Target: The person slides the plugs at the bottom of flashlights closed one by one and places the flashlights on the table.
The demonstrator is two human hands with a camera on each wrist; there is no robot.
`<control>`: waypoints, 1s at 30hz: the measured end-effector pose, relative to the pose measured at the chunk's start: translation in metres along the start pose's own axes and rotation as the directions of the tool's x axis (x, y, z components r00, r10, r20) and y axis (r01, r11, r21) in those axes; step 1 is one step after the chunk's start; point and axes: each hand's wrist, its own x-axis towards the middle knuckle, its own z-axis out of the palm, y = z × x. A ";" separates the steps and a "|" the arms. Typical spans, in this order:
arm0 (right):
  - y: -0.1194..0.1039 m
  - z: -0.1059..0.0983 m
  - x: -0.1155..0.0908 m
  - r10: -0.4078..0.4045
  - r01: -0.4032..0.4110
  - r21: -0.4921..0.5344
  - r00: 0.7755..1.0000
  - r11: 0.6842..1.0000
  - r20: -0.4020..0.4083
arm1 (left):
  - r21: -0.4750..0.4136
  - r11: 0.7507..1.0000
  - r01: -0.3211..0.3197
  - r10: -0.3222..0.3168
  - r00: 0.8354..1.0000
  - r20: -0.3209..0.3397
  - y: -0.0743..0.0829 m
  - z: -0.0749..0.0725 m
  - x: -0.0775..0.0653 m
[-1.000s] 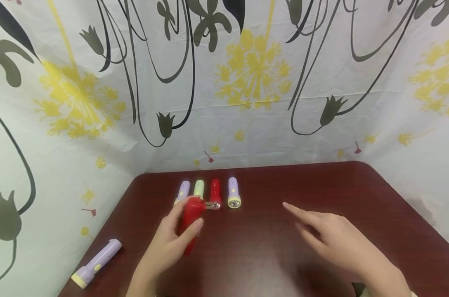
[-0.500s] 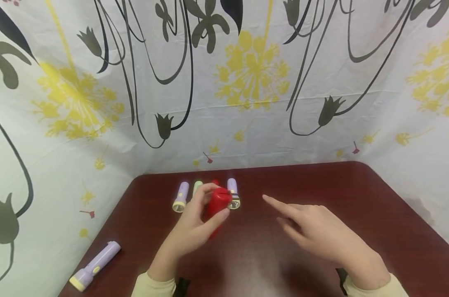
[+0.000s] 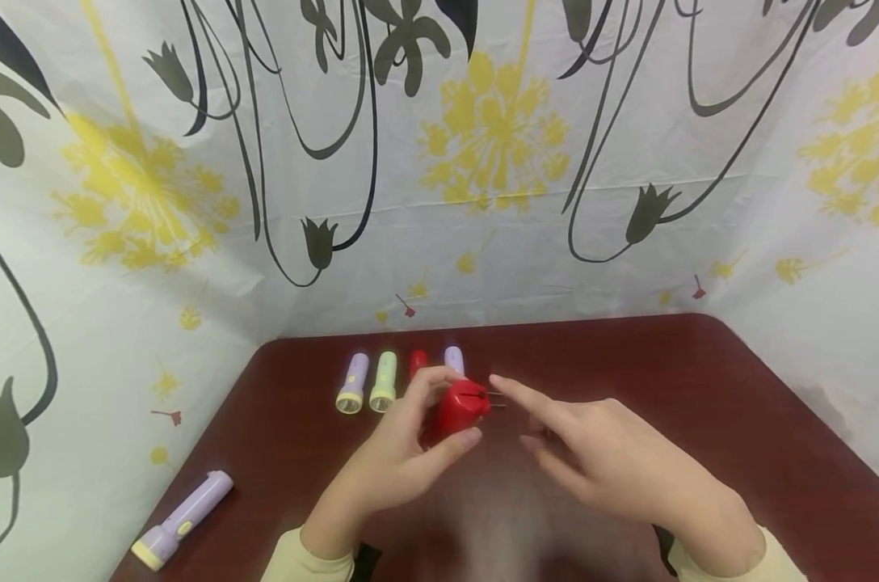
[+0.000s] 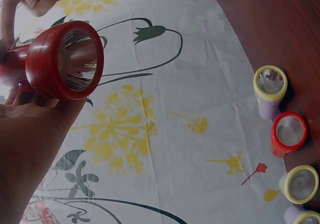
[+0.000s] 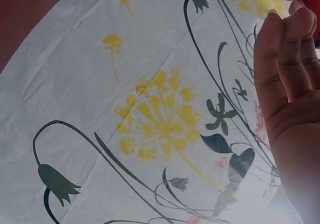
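A red flashlight is in my left hand, gripped between thumb and fingers above the table. Two metal prongs stick out from its tail end toward the right. In the left wrist view the flashlight's wide reflector head points away from the palm. My right hand hovers to the right, its index finger extended with the tip right at the prongs. The right wrist view shows the other fingers of that hand loosely bent, with nothing in them.
Behind the left hand stand a purple flashlight, a green one, a smaller red one and another purple one, the last two partly covered. A longer purple flashlight lies at the left edge of the dark table.
My left hand has carried the red flashlight rightward, and the right hand has come in leftward until its index fingertip meets the prongs. The flashlights on the table have stayed put.
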 end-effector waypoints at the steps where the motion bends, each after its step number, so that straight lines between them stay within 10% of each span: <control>1: 0.000 0.000 0.000 -0.015 0.015 0.001 1.000 1.000 -0.002 | -0.002 1.000 0.001 -0.001 1.000 0.001 0.001 0.000 0.000; 30: -0.004 -0.006 0.004 -0.065 0.068 -0.093 0.997 0.993 0.031 | 0.053 0.998 -0.019 0.018 1.000 0.023 0.002 -0.006 0.001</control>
